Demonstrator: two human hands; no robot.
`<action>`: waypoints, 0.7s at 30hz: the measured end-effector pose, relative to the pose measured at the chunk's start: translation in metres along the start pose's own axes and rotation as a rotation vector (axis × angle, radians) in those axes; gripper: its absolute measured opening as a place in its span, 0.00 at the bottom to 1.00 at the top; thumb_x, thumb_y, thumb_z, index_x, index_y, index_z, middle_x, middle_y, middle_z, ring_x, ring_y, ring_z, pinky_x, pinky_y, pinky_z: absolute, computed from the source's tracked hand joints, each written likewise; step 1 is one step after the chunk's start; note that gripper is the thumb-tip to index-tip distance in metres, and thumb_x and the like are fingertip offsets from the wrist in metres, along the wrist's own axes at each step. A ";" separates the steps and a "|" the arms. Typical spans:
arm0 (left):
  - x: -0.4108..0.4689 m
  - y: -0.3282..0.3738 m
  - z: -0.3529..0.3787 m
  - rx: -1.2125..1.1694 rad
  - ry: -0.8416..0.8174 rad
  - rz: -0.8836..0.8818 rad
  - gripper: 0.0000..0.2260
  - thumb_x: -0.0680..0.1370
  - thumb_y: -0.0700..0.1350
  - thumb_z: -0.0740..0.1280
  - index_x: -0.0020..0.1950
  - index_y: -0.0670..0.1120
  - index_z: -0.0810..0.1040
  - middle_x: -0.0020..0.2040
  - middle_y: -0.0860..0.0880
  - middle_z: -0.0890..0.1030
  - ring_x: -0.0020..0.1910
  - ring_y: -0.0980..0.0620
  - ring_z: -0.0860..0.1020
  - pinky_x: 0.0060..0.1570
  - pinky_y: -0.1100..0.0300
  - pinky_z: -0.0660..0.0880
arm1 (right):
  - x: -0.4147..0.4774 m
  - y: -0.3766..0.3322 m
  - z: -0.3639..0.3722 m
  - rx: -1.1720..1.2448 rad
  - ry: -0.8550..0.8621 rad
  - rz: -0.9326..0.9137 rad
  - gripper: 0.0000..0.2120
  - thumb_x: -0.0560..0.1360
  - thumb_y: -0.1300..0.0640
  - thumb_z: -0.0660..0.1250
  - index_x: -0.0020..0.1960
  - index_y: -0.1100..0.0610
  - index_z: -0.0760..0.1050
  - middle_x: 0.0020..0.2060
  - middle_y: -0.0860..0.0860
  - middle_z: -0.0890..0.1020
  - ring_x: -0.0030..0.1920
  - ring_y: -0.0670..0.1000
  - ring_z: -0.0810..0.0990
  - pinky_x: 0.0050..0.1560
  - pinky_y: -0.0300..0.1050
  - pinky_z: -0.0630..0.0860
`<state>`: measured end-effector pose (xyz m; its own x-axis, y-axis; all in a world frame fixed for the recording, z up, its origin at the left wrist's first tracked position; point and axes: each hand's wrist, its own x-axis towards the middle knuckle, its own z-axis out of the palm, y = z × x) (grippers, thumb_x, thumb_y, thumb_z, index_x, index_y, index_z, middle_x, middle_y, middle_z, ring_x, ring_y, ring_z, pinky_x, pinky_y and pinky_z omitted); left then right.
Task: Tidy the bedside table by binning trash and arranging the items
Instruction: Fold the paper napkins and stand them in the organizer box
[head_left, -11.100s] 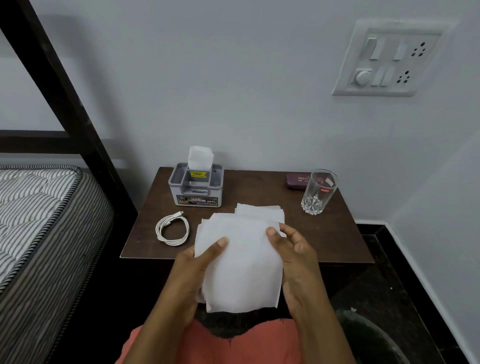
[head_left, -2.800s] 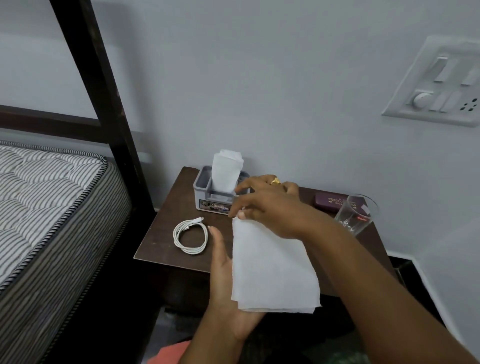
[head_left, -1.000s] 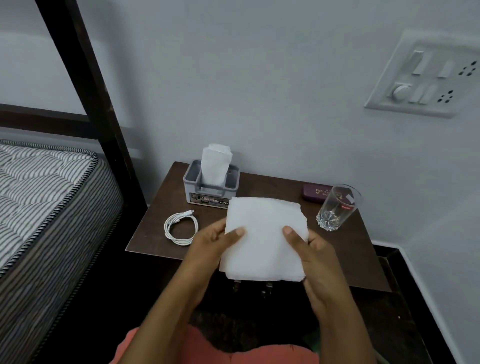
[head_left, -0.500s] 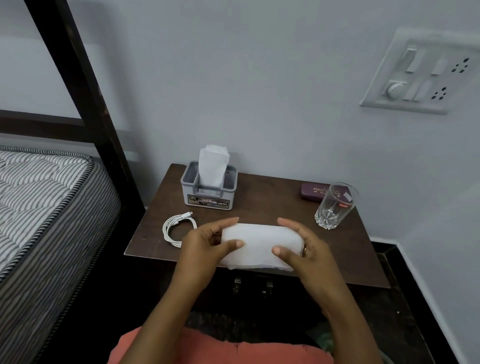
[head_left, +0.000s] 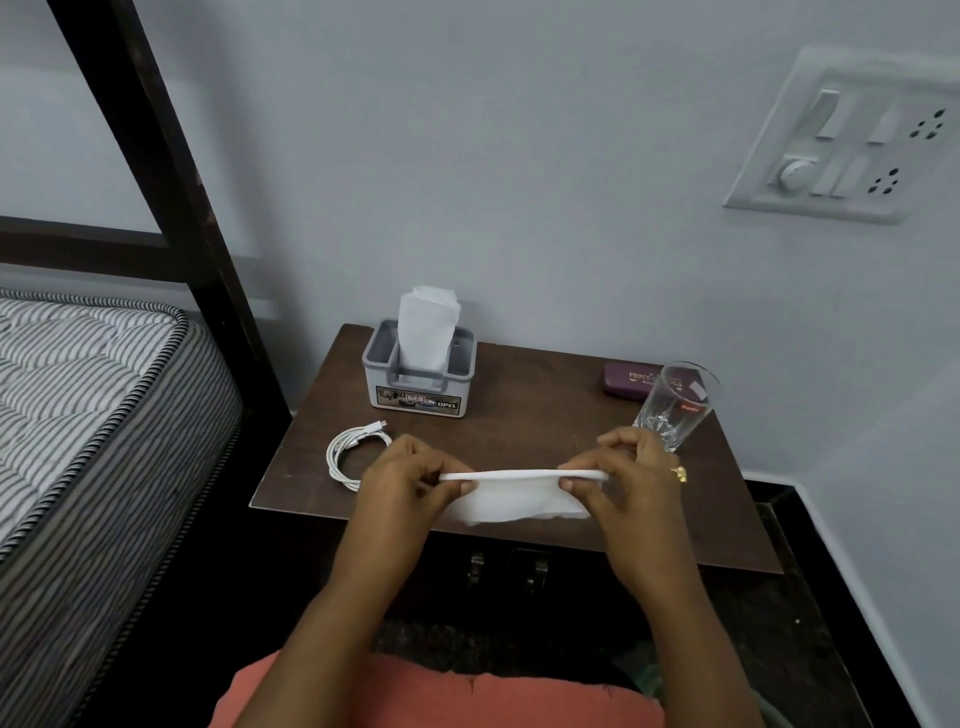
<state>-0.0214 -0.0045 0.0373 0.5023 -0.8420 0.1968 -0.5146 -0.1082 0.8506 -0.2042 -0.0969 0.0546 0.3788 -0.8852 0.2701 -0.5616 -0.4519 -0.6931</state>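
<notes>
A folded white tissue (head_left: 514, 496) hangs over the front of the dark wooden bedside table (head_left: 530, 421). My left hand (head_left: 408, 488) pinches its left end and my right hand (head_left: 631, 480) pinches its right end, so the fold runs level between them. At the table's back left stands a grey tissue holder (head_left: 420, 379) with a white tissue sticking up. A coiled white cable (head_left: 353, 452) lies just left of my left hand. A clear glass (head_left: 675, 402) stands at the right, with a maroon case (head_left: 631, 382) behind it.
A striped mattress (head_left: 88, 405) and a dark bed post (head_left: 171, 208) border the table on the left. A white switch panel (head_left: 852, 140) is on the wall at upper right. Dark floor lies right of the table.
The tissue went from a wide open sheet to a narrower fold. My hands turned it so its folded edge faces up and moved slightly forward over the table.
</notes>
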 end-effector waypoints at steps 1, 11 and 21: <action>0.000 -0.001 -0.001 0.013 0.007 -0.005 0.14 0.69 0.41 0.74 0.37 0.62 0.79 0.39 0.56 0.72 0.40 0.63 0.73 0.39 0.74 0.67 | 0.000 0.000 0.000 0.002 -0.003 -0.007 0.14 0.68 0.60 0.73 0.36 0.41 0.78 0.50 0.43 0.71 0.52 0.37 0.69 0.48 0.34 0.69; -0.013 0.041 0.020 -1.159 -0.183 -0.757 0.25 0.74 0.60 0.60 0.59 0.42 0.76 0.55 0.43 0.82 0.51 0.50 0.81 0.52 0.56 0.77 | -0.011 -0.048 0.011 -0.288 0.241 -0.214 0.04 0.67 0.57 0.68 0.42 0.49 0.78 0.48 0.45 0.77 0.53 0.50 0.71 0.54 0.50 0.67; -0.008 0.038 0.001 -1.110 -0.030 -0.650 0.11 0.79 0.44 0.61 0.53 0.39 0.79 0.47 0.40 0.85 0.42 0.49 0.84 0.40 0.56 0.82 | -0.033 -0.052 0.022 -0.294 -0.041 -0.246 0.14 0.65 0.36 0.66 0.46 0.42 0.74 0.55 0.39 0.72 0.60 0.44 0.67 0.59 0.44 0.60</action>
<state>-0.0456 -0.0020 0.0680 0.4181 -0.8139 -0.4034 0.6762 -0.0177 0.7365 -0.1713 -0.0418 0.0669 0.5543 -0.7436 0.3739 -0.6350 -0.6682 -0.3876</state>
